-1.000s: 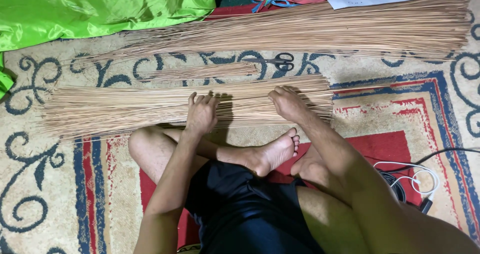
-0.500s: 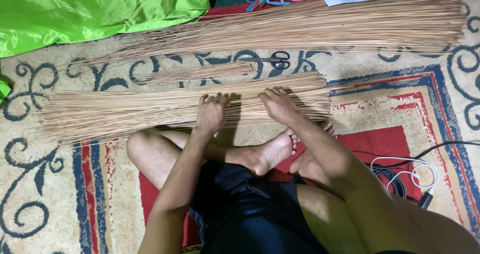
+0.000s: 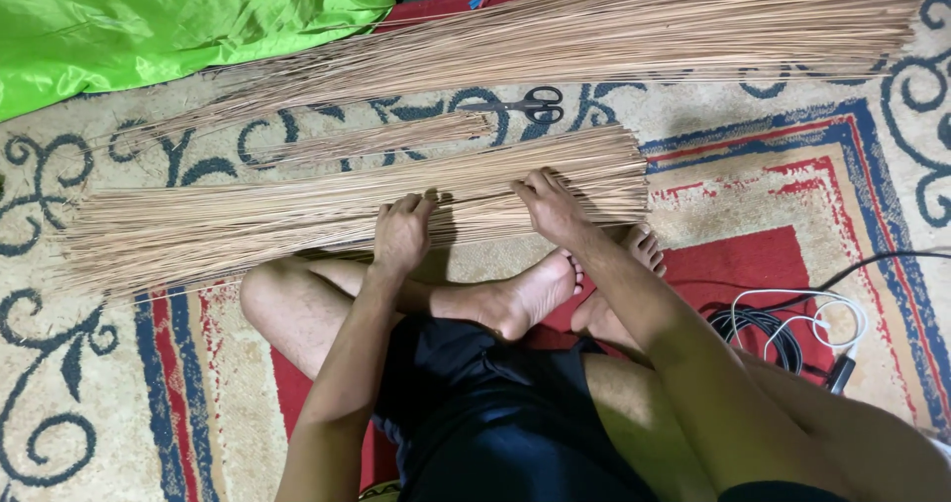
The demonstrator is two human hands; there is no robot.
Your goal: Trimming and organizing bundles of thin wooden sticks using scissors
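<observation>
A long flat bundle of thin tan sticks [image 3: 248,215] lies across the patterned carpet in front of my crossed legs. My left hand [image 3: 401,233] rests palm down on its near edge, fingers spread over the sticks. A little to the right, my right hand [image 3: 550,205] presses on the same bundle, fingers pointing away from me. Neither hand lifts anything. A small separate bunch of sticks [image 3: 381,138] lies just beyond, and a much larger pile of sticks [image 3: 614,32] stretches across the top.
Black-handled scissors [image 3: 530,104] lie between the two far piles. A bright green cloth [image 3: 168,22] covers the top left. Coiled black and white cables [image 3: 792,324] sit on the red part of the carpet [image 3: 753,254] at my right knee.
My view has shifted slightly. My right hand has slid left along the bundle, closer to my left hand, which has stayed about where it was on the sticks.
</observation>
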